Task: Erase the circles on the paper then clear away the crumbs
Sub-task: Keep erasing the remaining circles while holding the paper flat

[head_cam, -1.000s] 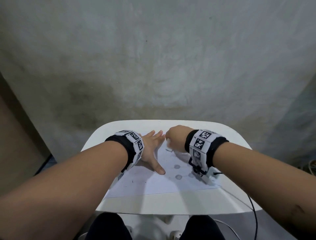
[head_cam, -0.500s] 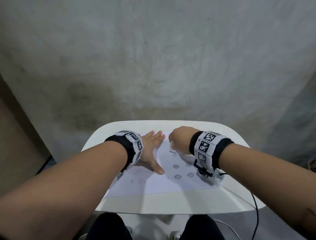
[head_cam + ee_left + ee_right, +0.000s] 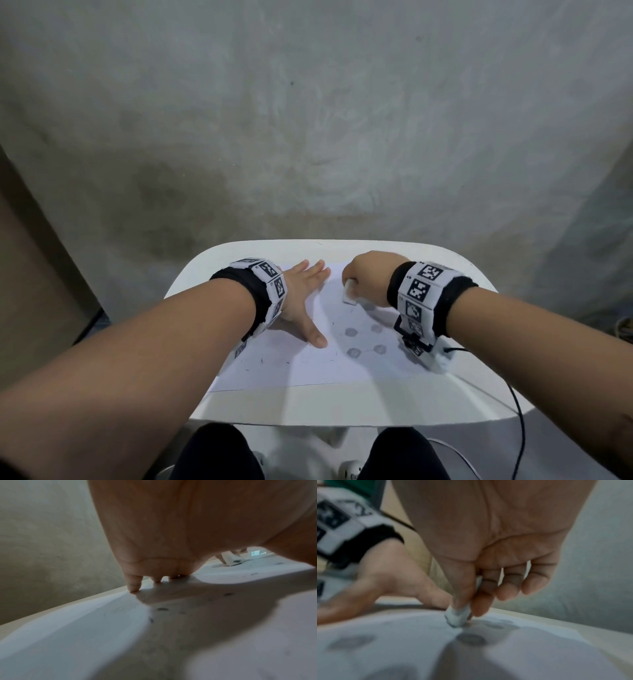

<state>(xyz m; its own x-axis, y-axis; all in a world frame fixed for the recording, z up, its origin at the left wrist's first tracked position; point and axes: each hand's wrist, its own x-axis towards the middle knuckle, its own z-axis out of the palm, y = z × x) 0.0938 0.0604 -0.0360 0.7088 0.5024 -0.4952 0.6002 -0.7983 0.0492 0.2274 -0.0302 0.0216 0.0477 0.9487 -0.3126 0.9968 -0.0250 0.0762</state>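
Observation:
A white sheet of paper (image 3: 301, 366) lies on the small white table (image 3: 342, 401), with several grey pencilled circles (image 3: 351, 331) near its right half. My left hand (image 3: 303, 301) presses flat on the paper's left part, fingers straight and thumb spread. My right hand (image 3: 363, 281) pinches a small white eraser (image 3: 349, 296) between thumb and fingers, its tip on the paper just beyond the circles. In the right wrist view the eraser (image 3: 457, 616) touches the sheet beside a dark circle (image 3: 471, 639). Dark crumbs (image 3: 162, 609) speckle the paper near my left palm.
A grey concrete wall (image 3: 308, 120) rises right behind the table. A black cable (image 3: 517, 421) runs from my right wrist off the table's right edge. My knees (image 3: 219, 455) sit under the near edge. A brown panel (image 3: 27, 274) stands at the left.
My right hand with the eraser has shifted rightward and slightly nearer across the paper, uncovering more circles. The left hand has stayed flat in place.

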